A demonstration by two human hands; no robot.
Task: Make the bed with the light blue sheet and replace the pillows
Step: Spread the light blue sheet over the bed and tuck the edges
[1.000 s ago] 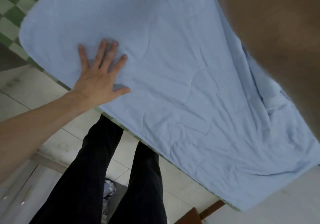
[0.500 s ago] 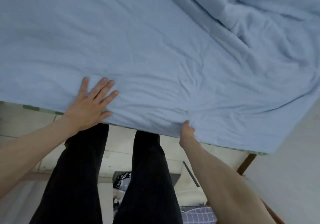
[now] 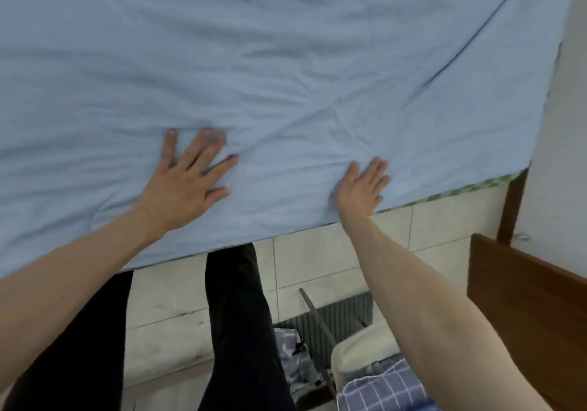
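Nearest the viewer, below both forearms, stand the person's dark trousers (image 3: 235, 331) on a pale tiled floor (image 3: 333, 251); below and to the right of the right arm lie a blue checked cloth (image 3: 381, 388) and a brown wooden board (image 3: 524, 299), with a grey ridged mat (image 3: 336, 312) between the trousers and that arm. Farther out, the left hand (image 3: 187, 178) lies palm down on the light blue sheet (image 3: 286, 61), fingers straight and spread, gripping nothing; wrinkles gather just beyond its fingertips. To its right, set apart, the right hand (image 3: 362, 188) also rests flat on the sheet, fingers extended and held close together, its heel at the sheet's near hem. The hem runs beneath both wrists and overhangs the bed's edge. To the right of the right hand, a strip of green patterned fabric (image 3: 460, 189) shows under the hem, ending at a dark wooden post (image 3: 513, 207). Beyond both hands the sheet spreads over the bed, creased, with a long fold running diagonally toward the far right beside a pale wall (image 3: 565, 124).
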